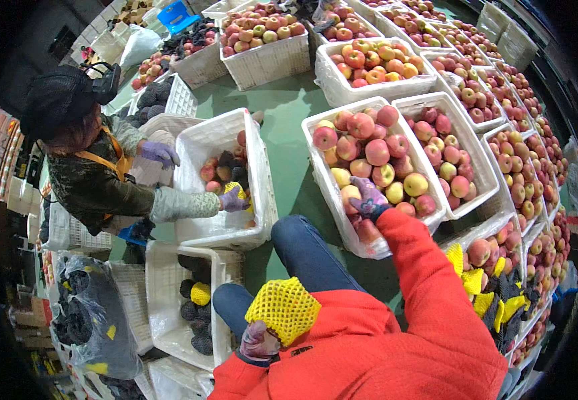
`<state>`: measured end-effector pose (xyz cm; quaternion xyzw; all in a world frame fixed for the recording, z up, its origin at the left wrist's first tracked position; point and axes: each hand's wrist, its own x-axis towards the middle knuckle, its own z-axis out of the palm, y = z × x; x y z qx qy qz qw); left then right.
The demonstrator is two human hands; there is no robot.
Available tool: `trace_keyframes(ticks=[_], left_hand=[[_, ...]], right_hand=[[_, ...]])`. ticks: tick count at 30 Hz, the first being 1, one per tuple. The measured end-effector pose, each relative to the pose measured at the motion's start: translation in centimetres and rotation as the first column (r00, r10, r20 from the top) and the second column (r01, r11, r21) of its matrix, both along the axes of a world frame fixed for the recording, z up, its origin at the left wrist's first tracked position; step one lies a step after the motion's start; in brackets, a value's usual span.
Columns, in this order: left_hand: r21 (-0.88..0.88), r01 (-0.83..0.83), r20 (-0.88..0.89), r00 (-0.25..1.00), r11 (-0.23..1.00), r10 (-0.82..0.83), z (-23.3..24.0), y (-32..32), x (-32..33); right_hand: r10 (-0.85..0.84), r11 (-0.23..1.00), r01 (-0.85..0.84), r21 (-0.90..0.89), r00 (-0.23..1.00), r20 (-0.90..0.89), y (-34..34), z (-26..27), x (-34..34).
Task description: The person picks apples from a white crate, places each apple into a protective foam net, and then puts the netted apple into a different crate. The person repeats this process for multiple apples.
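My left hand (260, 342), in a purple glove, grips a yellow foam fruit net (284, 310) in front of my red fleece top. The net bulges widely; whether an apple is inside cannot be told. My right hand (370, 199), in a patterned purple glove, reaches into a white plastic crate (319, 187) heaped with red and yellow apples (377, 152). Its fingers rest on a pale apple (351, 194) at the crate's near left side; whether they grasp it is unclear.
A co-worker (93, 165) at the left handles a yellow-netted apple over another crate (264, 182). Black-netted apples fill part of a crate (156, 300) beside my knee. Loose black and yellow nets (499, 300) lie at the right. Many apple crates stand beyond on the green floor (289, 110).
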<state>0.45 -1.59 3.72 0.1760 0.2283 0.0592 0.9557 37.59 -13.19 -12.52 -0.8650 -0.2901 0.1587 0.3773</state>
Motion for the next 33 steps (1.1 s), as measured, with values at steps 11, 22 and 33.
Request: trace_keyframes(ticks=[11, 22, 33], left_hand=[[-0.06, -0.071, -0.058, 0.996, 0.996, 0.068, -0.9, -0.5, -0.5], [0.59, 0.031, -0.247, 0.958, 0.807, 0.144, -4.1, 2.2, -0.8], [0.909, 0.262, -0.296, 0.953, 0.325, 0.06, -1.6, -0.7, 5.6]], right_hand=[[0.372, 0.715, -0.445, -0.539, 0.895, -0.245, 1.3, -4.5, 7.5], [0.106, 0.93, -0.224, -0.292, 0.923, -0.37, -2.4, -1.0, 6.2], [0.77, 0.586, -0.203, 0.784, 0.439, -0.463, 0.6, 12.7, -16.4]])
